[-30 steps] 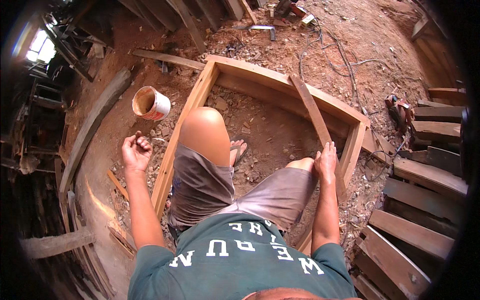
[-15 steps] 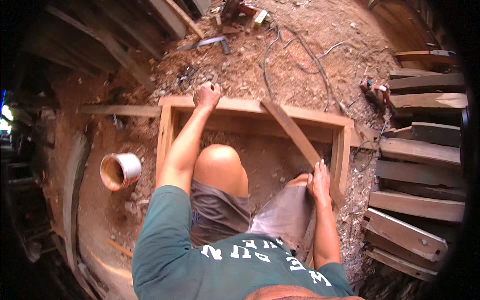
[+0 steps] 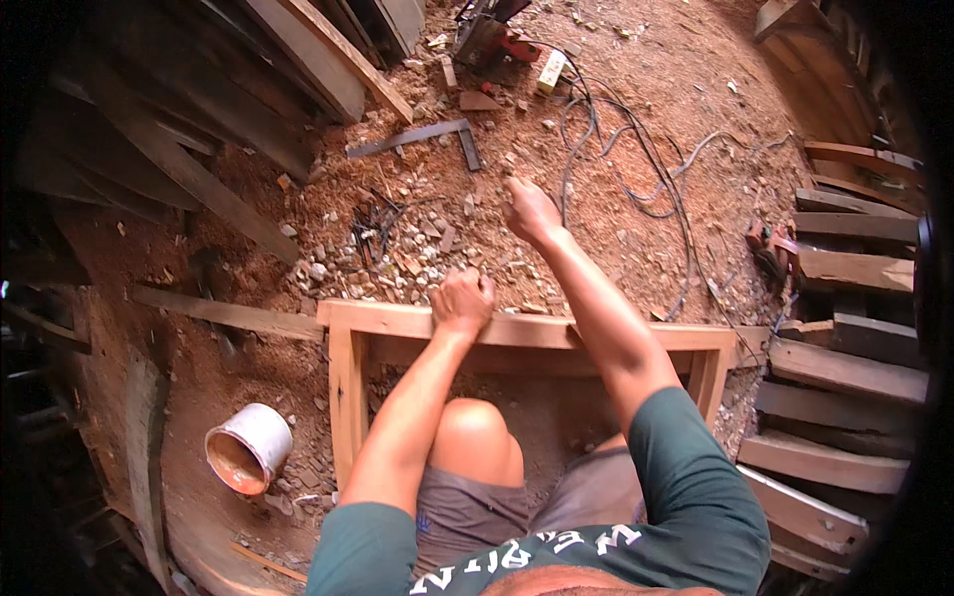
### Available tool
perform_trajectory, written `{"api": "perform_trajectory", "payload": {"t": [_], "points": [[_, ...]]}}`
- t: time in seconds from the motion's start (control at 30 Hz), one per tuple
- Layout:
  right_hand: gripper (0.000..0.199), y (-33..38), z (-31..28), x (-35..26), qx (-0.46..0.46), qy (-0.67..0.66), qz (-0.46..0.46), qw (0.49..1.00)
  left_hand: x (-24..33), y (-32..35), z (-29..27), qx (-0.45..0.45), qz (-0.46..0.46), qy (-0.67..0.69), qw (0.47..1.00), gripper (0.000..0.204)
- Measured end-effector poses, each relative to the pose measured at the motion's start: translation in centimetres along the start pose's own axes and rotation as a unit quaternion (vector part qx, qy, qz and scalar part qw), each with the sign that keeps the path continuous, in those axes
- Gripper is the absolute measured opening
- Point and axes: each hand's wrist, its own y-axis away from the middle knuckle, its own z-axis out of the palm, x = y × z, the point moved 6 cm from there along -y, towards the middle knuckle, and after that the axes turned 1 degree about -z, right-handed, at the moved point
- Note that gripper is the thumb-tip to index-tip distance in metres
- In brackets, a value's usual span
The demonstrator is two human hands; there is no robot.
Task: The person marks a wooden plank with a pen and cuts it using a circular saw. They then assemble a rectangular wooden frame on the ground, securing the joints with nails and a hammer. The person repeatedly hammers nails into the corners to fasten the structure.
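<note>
A rectangular wooden frame point(image 3: 397, 320) stands around my knees. My left hand point(image 3: 462, 301) rests on its far rail with the fingers curled closed; whatever they may hold is hidden. Beyond the rail, my right hand point(image 3: 532, 211) stretches out low over the wood chips with its fingers drawn together. What they hold, if anything, is too small to make out. A dark metal try square point(image 3: 427, 136) lies on the ground ahead and to the left of that hand. Left of it is a small heap of dark, thin pieces point(image 3: 370, 236).
A white bucket point(image 3: 260, 437) with brown stains stands at left. Black cables point(image 3: 668, 169) snake over the sawdust ahead. Stacked timber point(image 3: 845, 372) lines the right side, with a red tool point(image 3: 773, 248) nearby. Boards point(image 3: 338, 60) lean at the upper left.
My right hand has left the dark wooden strip and moved forward past the far rail. My left hand stays by that rail, still closed. The view has shifted forward.
</note>
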Motion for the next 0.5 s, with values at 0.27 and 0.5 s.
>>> {"api": "perform_trajectory", "payload": {"t": [0.27,0.5], "points": [[0.025,-12.8,13.1,-2.7,0.010,0.066,0.040,0.997,-2.0,0.1,-0.8,-0.056,-0.062,0.009,0.996,0.026],[0.040,-11.4,9.1,0.7,-0.061,-0.010,0.165,0.984,-0.5,-0.3,-0.5,-0.078,-0.066,-0.006,0.995,0.027]]}}
